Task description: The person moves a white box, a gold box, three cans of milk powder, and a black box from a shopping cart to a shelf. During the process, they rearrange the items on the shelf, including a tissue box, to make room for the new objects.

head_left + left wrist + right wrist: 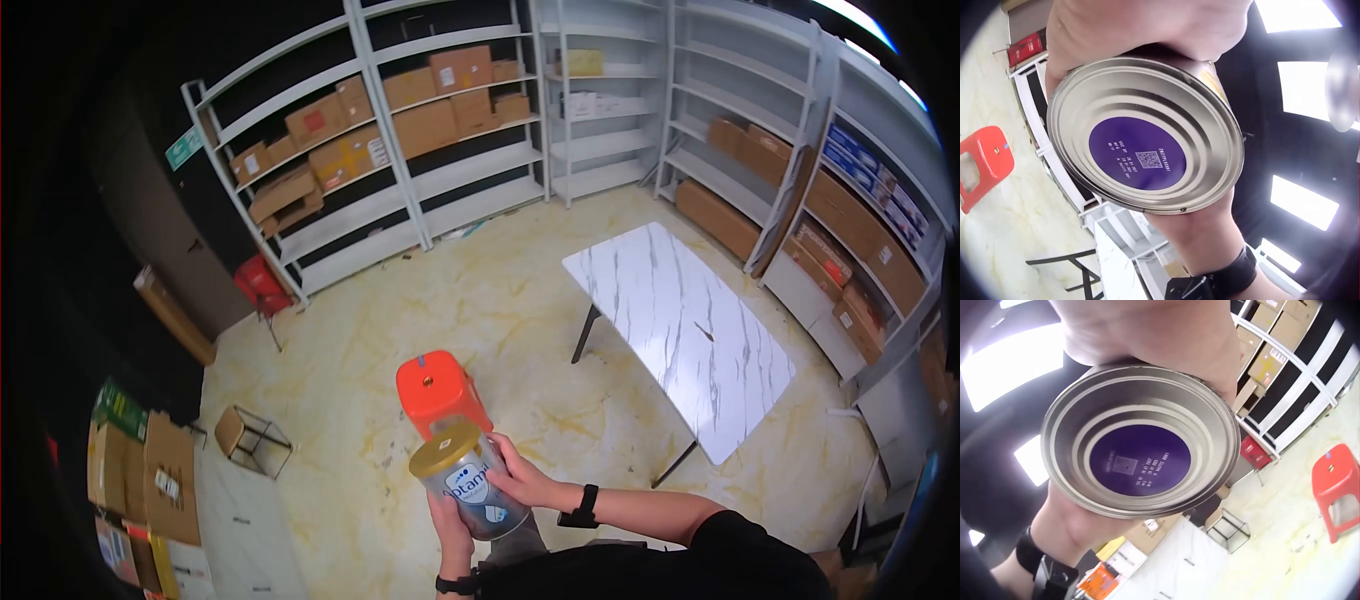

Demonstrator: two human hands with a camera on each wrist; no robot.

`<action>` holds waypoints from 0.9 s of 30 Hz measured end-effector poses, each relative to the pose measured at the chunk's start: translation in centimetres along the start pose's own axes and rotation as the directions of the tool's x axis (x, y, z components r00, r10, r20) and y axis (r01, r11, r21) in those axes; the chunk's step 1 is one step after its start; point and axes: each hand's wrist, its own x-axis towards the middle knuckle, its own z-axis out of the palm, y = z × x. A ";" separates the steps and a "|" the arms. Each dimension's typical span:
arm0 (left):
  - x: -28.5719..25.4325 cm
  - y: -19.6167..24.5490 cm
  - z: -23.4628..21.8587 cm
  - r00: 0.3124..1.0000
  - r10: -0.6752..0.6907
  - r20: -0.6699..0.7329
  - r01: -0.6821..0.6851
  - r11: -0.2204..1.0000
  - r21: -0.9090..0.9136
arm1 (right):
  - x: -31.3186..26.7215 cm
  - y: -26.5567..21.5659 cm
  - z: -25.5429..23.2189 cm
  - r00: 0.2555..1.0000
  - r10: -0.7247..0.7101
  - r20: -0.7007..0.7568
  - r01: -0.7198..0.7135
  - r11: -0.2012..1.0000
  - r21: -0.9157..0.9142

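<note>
A silver can (480,492) with a gold lid (445,447) and an Aptamil label is held in front of the body, tilted. The left hand (452,525) grips its left side; the right hand (522,477) grips its right side, fingers curled round it. Both wrist views look at the can's metal base, which carries a purple disc (1137,153) with printed dates and a square code. In the right wrist view the same purple disc (1140,460) shows, with a hand on either side of the can.
An orange-red stool (430,385) stands on the floor just beyond the can. A white marbled table (680,320) is at the right. Shelves (480,180) with cardboard boxes line the back and right. A small wooden-seat stool (231,430) and stacked boxes (170,480) are at the left.
</note>
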 end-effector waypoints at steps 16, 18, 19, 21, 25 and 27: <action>38.0 -3.5 13.9 0.949 -0.166 0.267 0.178 0.984 -0.020 | 26.9 2.2 -17.5 0.904 -0.090 -0.417 0.032 0.989 -0.144; 40.9 -3.1 15.6 0.922 -0.152 0.357 0.107 0.984 0.142 | 29.0 2.9 -19.8 0.890 -0.093 -0.446 0.030 0.989 -0.146; 42.2 -3.2 17.0 0.926 -0.159 0.341 0.120 0.984 0.133 | 30.2 3.5 -21.1 0.882 -0.086 -0.463 0.028 0.991 -0.130; 45.0 -2.5 19.6 0.918 -0.189 0.349 0.141 0.977 0.159 | 32.4 4.3 -23.9 0.875 -0.071 -0.479 0.020 0.994 -0.110; 52.4 -4.7 25.1 0.907 -0.095 0.411 0.034 0.988 0.152 | 38.1 6.1 -30.9 0.857 -0.125 -0.501 0.066 0.989 -0.133; 56.7 -5.9 28.0 0.903 -0.034 0.429 -0.026 0.991 0.133 | 41.2 6.9 -34.8 0.838 -0.153 -0.524 0.088 0.985 -0.148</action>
